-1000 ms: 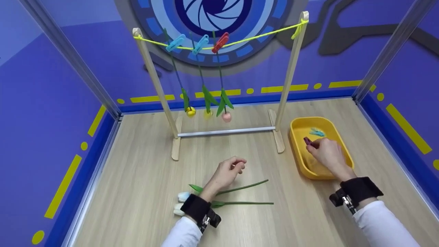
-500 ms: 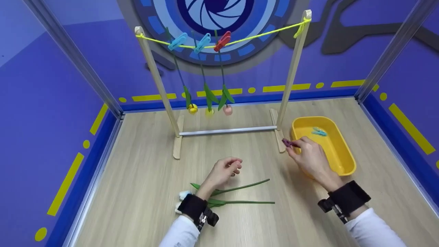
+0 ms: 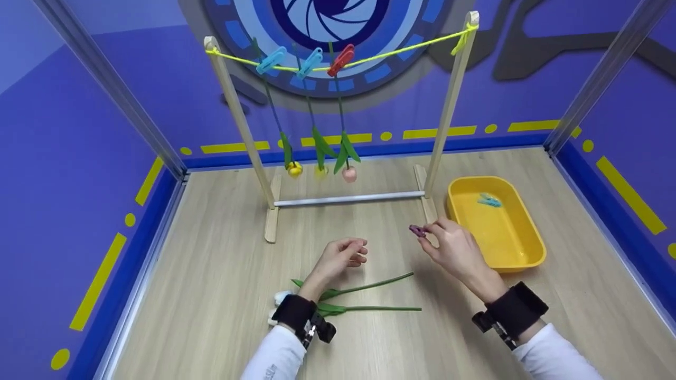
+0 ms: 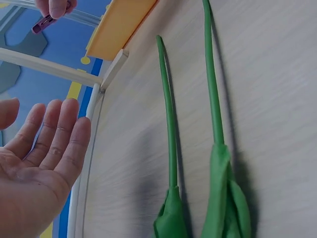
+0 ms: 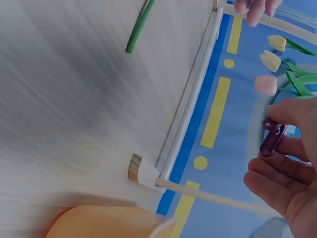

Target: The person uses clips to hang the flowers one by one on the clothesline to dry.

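Observation:
My right hand pinches a dark purple clothespin between thumb and fingertips, above the table left of the yellow tray; the right wrist view shows the clothespin close up. My left hand holds nothing, its fingers loosely bent over two artificial tulips lying on the table. Their green stems point right; the pale heads are partly hidden by the left wrist strap. In the left wrist view the palm shows bare. Three tulips hang head down from a yellow cord, held by two blue clothespins and a red clothespin.
The yellow tray at the right holds a light blue clothespin. A wooden rack with two posts and a low white bar stands at the back. Blue-purple panels enclose the table.
My right hand has lifted the purple clothespin out from over the yellow tray and carried it left, toward the middle. The left hand has shifted only slightly left.

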Available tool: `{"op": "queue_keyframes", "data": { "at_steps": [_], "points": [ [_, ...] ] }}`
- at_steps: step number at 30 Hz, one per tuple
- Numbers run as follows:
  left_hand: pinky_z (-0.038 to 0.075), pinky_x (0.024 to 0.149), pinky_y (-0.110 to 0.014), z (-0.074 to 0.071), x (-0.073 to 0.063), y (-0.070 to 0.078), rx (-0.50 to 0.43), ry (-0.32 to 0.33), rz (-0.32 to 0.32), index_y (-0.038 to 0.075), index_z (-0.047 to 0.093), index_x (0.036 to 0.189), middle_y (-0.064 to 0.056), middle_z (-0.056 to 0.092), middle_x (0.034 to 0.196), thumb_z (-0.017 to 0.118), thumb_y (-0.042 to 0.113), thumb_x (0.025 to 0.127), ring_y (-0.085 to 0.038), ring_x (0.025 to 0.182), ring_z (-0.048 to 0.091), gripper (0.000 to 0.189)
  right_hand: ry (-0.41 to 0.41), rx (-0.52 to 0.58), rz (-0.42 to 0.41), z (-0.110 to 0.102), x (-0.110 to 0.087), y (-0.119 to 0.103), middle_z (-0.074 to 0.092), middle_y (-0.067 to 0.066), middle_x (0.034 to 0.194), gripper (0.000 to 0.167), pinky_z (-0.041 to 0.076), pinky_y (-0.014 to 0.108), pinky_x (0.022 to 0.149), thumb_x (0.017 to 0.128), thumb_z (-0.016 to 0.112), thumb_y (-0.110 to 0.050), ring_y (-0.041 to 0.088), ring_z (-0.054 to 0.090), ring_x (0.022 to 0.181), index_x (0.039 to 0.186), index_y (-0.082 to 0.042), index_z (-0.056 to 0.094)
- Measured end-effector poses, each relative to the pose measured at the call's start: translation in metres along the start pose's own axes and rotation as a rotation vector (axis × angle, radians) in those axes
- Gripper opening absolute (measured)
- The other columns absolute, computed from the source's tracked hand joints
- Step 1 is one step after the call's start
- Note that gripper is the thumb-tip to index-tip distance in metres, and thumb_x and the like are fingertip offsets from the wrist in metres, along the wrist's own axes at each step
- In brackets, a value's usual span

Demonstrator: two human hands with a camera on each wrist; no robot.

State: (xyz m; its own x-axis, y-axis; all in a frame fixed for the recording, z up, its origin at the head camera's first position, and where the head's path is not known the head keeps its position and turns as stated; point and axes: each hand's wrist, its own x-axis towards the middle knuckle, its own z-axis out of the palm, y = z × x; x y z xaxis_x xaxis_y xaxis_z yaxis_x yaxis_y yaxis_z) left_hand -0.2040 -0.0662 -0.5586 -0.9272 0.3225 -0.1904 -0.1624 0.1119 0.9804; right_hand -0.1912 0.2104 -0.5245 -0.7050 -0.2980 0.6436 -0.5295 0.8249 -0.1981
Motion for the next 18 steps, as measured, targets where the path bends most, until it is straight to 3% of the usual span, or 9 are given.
{"op": "queue_keyframes", "data": {
  "at_steps": [5, 9, 12, 18],
  "points": [
    [0.059, 0.084, -0.034, 0.003, 0.006, -0.001, -0.022, 0.039, 0.000, -0.006, 0.062, 0.126, -0.018, 0.071, 0.107, 0.053, 0.023, 0.103, -0.018, 0.089, 0.072, 0.038, -0.014, 0.019, -0.049, 0.008, -0.003, -0.009, 0.062, 0.003, 0.077, 0.017, 0.053, 0.033, 0.055, 0.075, 0.085, -0.014, 0.020, 0.062, 0.065, 0.085, -0.006, 0.074],
    [0.059, 0.085, -0.037, 0.011, 0.010, 0.002, -0.014, 0.047, -0.009, -0.006, 0.065, 0.122, -0.019, 0.071, 0.106, 0.056, 0.025, 0.101, -0.027, 0.091, 0.073, 0.039, -0.050, 0.027, -0.045, 0.014, -0.006, -0.018, 0.063, 0.002, 0.078, 0.017, 0.052, 0.032, 0.055, 0.077, 0.084, -0.016, 0.019, 0.062, 0.066, 0.087, -0.007, 0.074],
    [0.059, 0.085, -0.038, 0.017, 0.012, 0.004, -0.004, 0.016, -0.008, -0.007, 0.065, 0.121, -0.022, 0.071, 0.106, 0.059, 0.027, 0.100, -0.029, 0.091, 0.073, 0.040, -0.068, 0.013, -0.048, 0.021, -0.008, -0.025, 0.063, 0.001, 0.078, 0.018, 0.051, 0.032, 0.052, 0.077, 0.084, -0.017, 0.019, 0.062, 0.063, 0.087, -0.007, 0.073],
    [0.059, 0.083, -0.034, 0.025, 0.012, 0.003, 0.025, -0.050, -0.001, -0.005, 0.067, 0.119, -0.020, 0.071, 0.105, 0.060, 0.027, 0.099, -0.014, 0.082, 0.071, 0.039, -0.077, 0.041, -0.086, 0.032, -0.013, -0.034, 0.063, 0.003, 0.077, 0.018, 0.049, 0.029, 0.048, 0.076, 0.084, -0.012, 0.018, 0.062, 0.059, 0.085, -0.005, 0.070]
  ]
}}
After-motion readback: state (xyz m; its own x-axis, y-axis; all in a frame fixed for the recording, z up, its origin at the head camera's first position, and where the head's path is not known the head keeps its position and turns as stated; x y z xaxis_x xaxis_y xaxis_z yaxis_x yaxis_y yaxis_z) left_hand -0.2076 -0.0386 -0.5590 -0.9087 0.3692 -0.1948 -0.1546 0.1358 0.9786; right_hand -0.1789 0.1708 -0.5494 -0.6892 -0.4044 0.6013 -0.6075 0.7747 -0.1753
